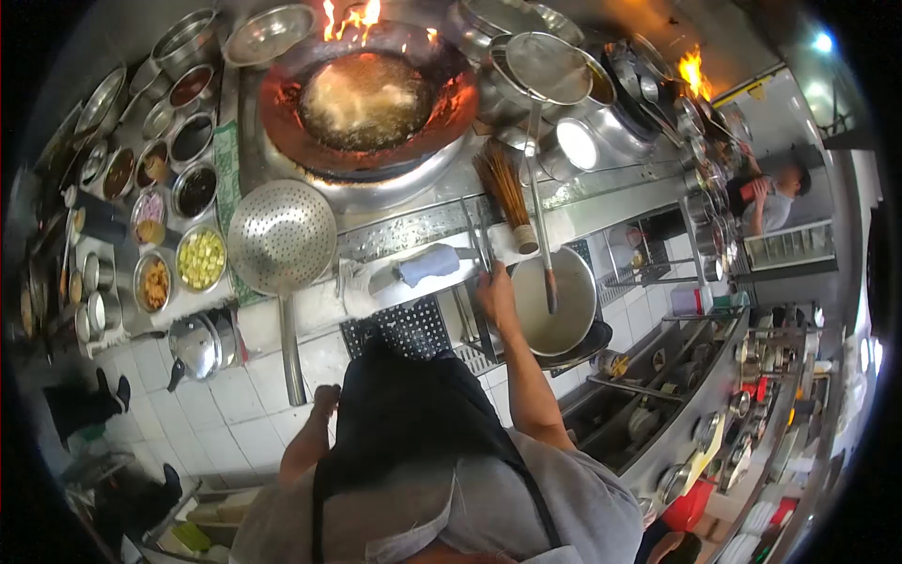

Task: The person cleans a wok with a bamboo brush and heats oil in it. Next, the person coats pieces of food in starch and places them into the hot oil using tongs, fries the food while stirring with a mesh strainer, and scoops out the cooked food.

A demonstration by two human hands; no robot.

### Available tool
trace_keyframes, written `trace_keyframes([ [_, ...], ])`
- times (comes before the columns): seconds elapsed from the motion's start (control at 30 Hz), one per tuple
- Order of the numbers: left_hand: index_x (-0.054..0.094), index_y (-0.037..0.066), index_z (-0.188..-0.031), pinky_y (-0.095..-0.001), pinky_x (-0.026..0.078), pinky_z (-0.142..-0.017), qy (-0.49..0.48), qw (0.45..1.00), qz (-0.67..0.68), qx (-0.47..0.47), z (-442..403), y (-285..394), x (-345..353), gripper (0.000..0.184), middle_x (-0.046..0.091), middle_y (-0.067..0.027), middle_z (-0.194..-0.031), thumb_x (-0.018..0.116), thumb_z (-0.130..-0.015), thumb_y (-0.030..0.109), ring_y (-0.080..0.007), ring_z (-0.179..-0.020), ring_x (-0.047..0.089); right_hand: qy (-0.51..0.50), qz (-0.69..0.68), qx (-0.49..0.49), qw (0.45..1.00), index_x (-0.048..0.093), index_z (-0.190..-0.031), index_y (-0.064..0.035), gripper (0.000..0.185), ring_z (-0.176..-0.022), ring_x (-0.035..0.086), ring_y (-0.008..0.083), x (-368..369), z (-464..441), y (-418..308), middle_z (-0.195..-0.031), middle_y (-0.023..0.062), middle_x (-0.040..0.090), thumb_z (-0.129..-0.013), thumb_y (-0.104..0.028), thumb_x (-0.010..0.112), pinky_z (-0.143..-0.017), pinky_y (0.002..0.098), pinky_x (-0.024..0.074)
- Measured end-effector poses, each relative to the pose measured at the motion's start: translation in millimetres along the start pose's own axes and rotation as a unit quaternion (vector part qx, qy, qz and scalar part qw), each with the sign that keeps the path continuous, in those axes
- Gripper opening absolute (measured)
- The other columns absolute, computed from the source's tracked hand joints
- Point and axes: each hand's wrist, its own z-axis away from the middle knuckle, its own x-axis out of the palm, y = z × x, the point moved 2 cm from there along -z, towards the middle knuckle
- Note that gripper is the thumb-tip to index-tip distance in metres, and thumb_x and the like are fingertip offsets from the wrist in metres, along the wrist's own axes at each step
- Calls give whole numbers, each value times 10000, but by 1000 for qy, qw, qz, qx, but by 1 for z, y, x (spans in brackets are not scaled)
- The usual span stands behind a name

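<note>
My right hand [496, 289] is closed around the near end of metal tongs [477, 235], which point toward the stove over the counter edge. My left hand [326, 399] hangs low beside my apron, fingers curled; what is in them, if anything, is hidden. Just left of it is the handle of a large perforated skimmer [282, 237], whose bowl rests on the counter. A big wok [272, 108] with bubbling oil sits on the burner, flames at its far rim. Right of the tongs lie a bamboo brush [505, 193] and a long-handled mesh strainer [548, 68].
Sauce and ingredient bowls, including diced green vegetables [201, 259], crowd the left counter. A folded blue-grey cloth [428, 265] lies on the front ledge. A deep pot [573, 301] stands right of my arm. Another person [778, 202] works at the far right, near a second flame [693, 73].
</note>
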Motion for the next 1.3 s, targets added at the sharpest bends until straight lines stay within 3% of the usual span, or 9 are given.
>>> trace_keyframes([
  [0.13,684,115,-746,-474,493,-614,31,970,-197,141,-11,28,-25,191,637,-127,-667,588,-821,262,-342,-666,648,64,8,-29,997,584,-1116,62,298,-936,635,472,-39,8,-10,-998,308,648,-941,-179,569,-810,474,509],
  [0.23,683,142,-805,-460,494,-624,97,962,-52,252,-4,71,-64,111,652,-126,-712,600,-795,216,-335,-722,652,81,107,-32,990,593,-1164,62,341,-975,643,441,-107,20,-42,-1043,302,649,-947,-202,584,-842,439,512],
  [0.37,674,145,-798,-457,498,-630,105,971,-64,206,2,71,-61,101,660,-116,-725,592,-796,204,-315,-723,659,145,-19,70,987,628,-1128,68,320,-929,678,301,-186,19,-45,-1009,273,673,-937,-190,628,-822,374,515],
  [0.67,645,107,-744,-440,506,-544,63,975,-214,-2,10,59,-30,209,638,-97,-618,613,-801,306,-304,-601,661,290,-155,-129,936,588,-1214,79,355,-842,586,116,-287,-164,-112,-977,106,656,-978,-186,598,-736,254,472],
  [0.77,625,116,-694,-423,495,-517,143,967,-211,-22,23,90,-35,272,638,-97,-611,605,-802,364,-286,-583,662,327,-121,-216,912,651,-1127,27,275,-711,651,189,-287,-272,-154,-866,203,699,-927,-161,656,-674,314,505],
  [0.83,632,120,-668,-419,488,-499,103,966,-229,-55,25,106,-30,279,654,-99,-630,577,-826,343,-278,-561,655,333,-82,-261,902,663,-1076,0,289,-754,680,357,-279,-355,-174,-853,202,694,-910,-236,658,-688,413,515],
  [0.93,644,117,-695,-422,494,-527,88,976,-159,-124,19,123,-43,279,661,-105,-665,577,-832,350,-283,-593,658,325,41,-197,924,656,-984,-46,320,-840,660,437,-254,-468,-197,-892,210,696,-920,-357,618,-727,506,515],
  [1.17,671,110,-758,-427,509,-591,136,959,0,-248,0,151,-69,287,676,-118,-747,577,-845,367,-297,-669,665,190,110,-122,968,639,-1117,-42,351,-1018,652,417,-166,-647,-200,-1043,206,697,-919,-330,603,-900,509,507],
  [1.3,687,107,-793,-431,518,-627,164,934,79,-307,16,158,-53,297,685,-125,-794,577,-853,376,-304,-713,669,168,255,-205,930,720,-931,-47,235,-886,710,337,-123,-696,-166,-955,154,723,-893,-227,574,-742,421,580],
])
